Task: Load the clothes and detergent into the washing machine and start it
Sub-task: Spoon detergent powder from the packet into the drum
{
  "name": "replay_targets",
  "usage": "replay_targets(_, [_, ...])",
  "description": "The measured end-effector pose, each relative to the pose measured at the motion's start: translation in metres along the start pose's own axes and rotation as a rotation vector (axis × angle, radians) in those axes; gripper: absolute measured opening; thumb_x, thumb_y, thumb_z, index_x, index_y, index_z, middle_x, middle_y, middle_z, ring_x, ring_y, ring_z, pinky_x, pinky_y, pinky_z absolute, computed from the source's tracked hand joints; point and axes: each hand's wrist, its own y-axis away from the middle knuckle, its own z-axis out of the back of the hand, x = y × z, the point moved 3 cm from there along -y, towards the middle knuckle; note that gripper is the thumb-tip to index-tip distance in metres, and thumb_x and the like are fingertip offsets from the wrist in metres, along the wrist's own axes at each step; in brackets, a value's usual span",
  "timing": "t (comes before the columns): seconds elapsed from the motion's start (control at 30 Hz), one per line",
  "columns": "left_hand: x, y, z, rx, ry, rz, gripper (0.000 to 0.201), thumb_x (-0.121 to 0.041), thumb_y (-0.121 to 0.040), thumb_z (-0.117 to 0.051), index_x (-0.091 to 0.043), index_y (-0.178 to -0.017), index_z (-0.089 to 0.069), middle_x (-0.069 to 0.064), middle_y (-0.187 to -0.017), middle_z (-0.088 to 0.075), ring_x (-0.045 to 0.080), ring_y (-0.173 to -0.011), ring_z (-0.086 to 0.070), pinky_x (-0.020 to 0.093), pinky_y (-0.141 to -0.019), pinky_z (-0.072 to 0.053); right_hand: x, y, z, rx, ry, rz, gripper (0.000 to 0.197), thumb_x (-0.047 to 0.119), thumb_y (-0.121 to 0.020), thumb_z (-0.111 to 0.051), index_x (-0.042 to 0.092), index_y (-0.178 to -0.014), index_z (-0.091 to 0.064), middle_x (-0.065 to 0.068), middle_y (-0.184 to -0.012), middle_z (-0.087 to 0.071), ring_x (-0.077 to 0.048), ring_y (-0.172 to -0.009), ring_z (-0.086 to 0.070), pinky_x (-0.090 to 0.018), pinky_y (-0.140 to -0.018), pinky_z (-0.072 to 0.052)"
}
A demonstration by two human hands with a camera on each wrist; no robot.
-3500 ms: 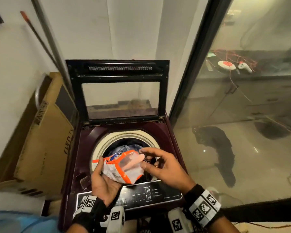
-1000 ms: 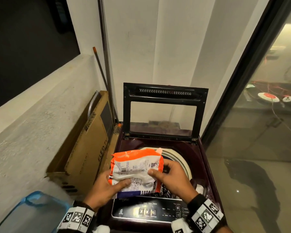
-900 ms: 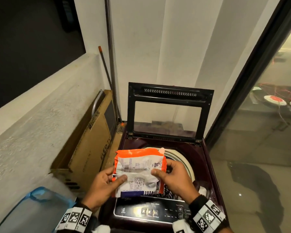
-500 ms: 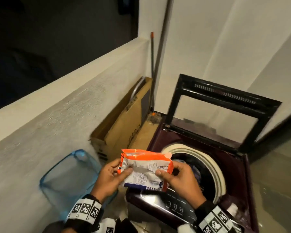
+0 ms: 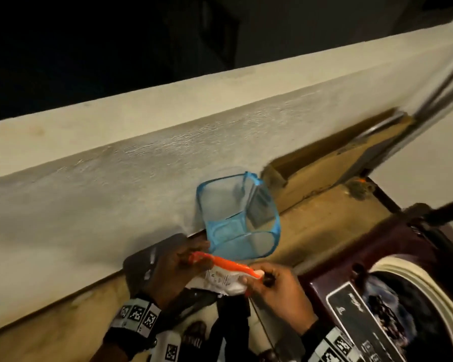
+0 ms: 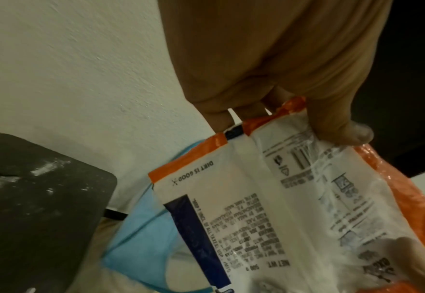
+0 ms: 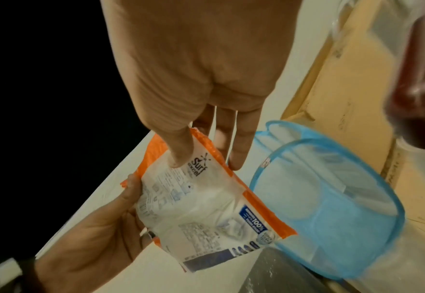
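An orange and white detergent packet (image 5: 225,275) is held by both hands to the left of the maroon washing machine (image 5: 332,286). My left hand (image 5: 178,265) pinches its left top corner, thumb on the printed side (image 6: 294,198). My right hand (image 5: 270,280) pinches the right top corner, thumb on the packet's face (image 7: 206,208). Dark clothes (image 5: 392,309) lie in the open drum at the lower right. In the right wrist view my left hand (image 7: 101,228) cups the packet's other edge.
A blue mesh laundry basket (image 5: 236,218) lies tipped on the floor just beyond the packet, also seen in the right wrist view (image 7: 331,208). A flat cardboard box (image 5: 324,173) leans on the low pale wall (image 5: 115,152). A dark flat object (image 5: 147,259) sits under my left hand.
The view has swung left and down. Both hands carried the packet from above the drum to the left of the machine, near the blue basket, still holding it.
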Motion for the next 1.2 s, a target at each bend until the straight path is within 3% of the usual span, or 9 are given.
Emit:
replay_targets(0.13, [0.031,0.011,0.046,-0.14,0.039,0.062,0.05,-0.039,-0.061,-0.091,-0.037,-0.107,-0.072,-0.004,-0.106,-0.076,0.017,-0.102,-0.071,0.044,-0.094,-0.056,-0.004,-0.033,-0.059,0.078,0.077,0.028,0.008,0.023,-0.085,-0.08,0.029,-0.09,-0.078,0.008,-0.084,-0.078,-0.014,-0.081,-0.075,-0.035,-0.075,-0.059])
replay_targets(0.2, [0.053,0.015,0.07,-0.176,0.03,0.079,0.058,-0.048,-0.059,-0.089,-0.035,-0.112,-0.069,-0.004,-0.11,-0.075,0.019,-0.106,-0.069,0.046,-0.095,-0.054,-0.009,-0.049,-0.09,0.12,0.108,0.03,0.008,0.021,-0.086,-0.079,0.028,-0.084,-0.076,0.009,-0.082,-0.077,-0.009,-0.078,-0.073,-0.03,-0.072,-0.058])
replay_targets(0.3, [0.078,0.021,0.102,-0.259,0.027,0.13,0.053,-0.031,-0.066,-0.09,-0.03,-0.115,-0.068,-0.003,-0.11,-0.075,0.017,-0.107,-0.069,0.043,-0.095,-0.055,-0.017,-0.069,-0.129,0.149,0.166,0.024,0.019,0.017,-0.085,-0.08,0.034,-0.079,-0.072,0.018,-0.074,-0.073,0.003,-0.073,-0.069,-0.018,-0.07,-0.052])
replay_targets(0.4, [0.104,0.025,0.127,-0.346,-0.03,0.174,0.043,-0.008,-0.078,-0.082,-0.019,-0.117,-0.068,-0.004,-0.101,-0.074,0.004,-0.094,-0.07,0.017,-0.077,-0.056,-0.03,-0.087,-0.165,0.185,0.215,0.002,0.017,0.017,-0.084,-0.08,0.032,-0.081,-0.073,0.014,-0.076,-0.074,0.0,-0.075,-0.069,-0.021,-0.074,-0.054])
replay_targets(0.53, [0.13,0.033,0.149,-0.466,-0.147,0.168,0.049,-0.006,-0.076,-0.082,-0.041,-0.103,-0.063,-0.017,-0.086,-0.071,-0.014,-0.081,-0.064,0.001,-0.07,-0.044,-0.047,-0.104,-0.205,0.241,0.297,0.003,0.008,0.022,-0.085,-0.078,0.029,-0.086,-0.075,0.013,-0.079,-0.074,-0.003,-0.078,-0.069,-0.025,-0.076,-0.056])
replay_targets(0.63, [0.155,0.041,0.153,-0.492,-0.238,0.202,0.056,-0.01,-0.078,-0.08,-0.035,-0.123,-0.058,-0.018,-0.097,-0.068,-0.009,-0.087,-0.061,0.014,-0.081,-0.045,-0.064,-0.114,-0.235,0.29,0.37,-0.026,0.01,0.019,-0.084,-0.077,0.028,-0.083,-0.074,0.009,-0.077,-0.074,-0.011,-0.077,-0.07,-0.029,-0.076,-0.056])
replay_targets(0.77, [0.192,0.054,0.155,-0.488,-0.344,0.251,0.069,-0.017,-0.079,-0.079,-0.02,-0.14,-0.047,-0.002,-0.136,-0.053,0.017,-0.121,-0.052,0.039,-0.104,-0.044,-0.095,-0.127,-0.265,0.379,0.502,-0.075,0.018,0.016,-0.086,-0.072,0.03,-0.075,-0.068,0.004,-0.076,-0.072,-0.019,-0.078,-0.07,-0.036,-0.077,-0.058])
replay_targets(0.93, [0.22,0.074,0.163,-0.512,-0.334,0.279,0.065,-0.014,-0.084,-0.074,-0.019,-0.142,-0.045,-0.007,-0.139,-0.05,0.007,-0.12,-0.045,0.031,-0.105,-0.041,-0.121,-0.149,-0.286,0.485,0.652,-0.079,0.014,0.01,-0.086,-0.066,0.019,-0.086,-0.077,-0.006,-0.084,-0.076,-0.024,-0.083,-0.069,-0.034,-0.077,-0.056])
replay_targets(1.2, [0.237,0.082,0.166,-0.5,-0.356,0.329,0.062,-0.014,-0.086,-0.073,-0.02,-0.142,-0.046,-0.002,-0.141,-0.052,0.007,-0.12,-0.046,0.024,-0.098,-0.038,-0.149,-0.176,-0.298,0.528,0.737,-0.151,0.017,0.014,-0.088,-0.07,0.024,-0.101,-0.077,-0.004,-0.109,-0.076,-0.023,-0.102,-0.069,-0.025,-0.083,-0.048])
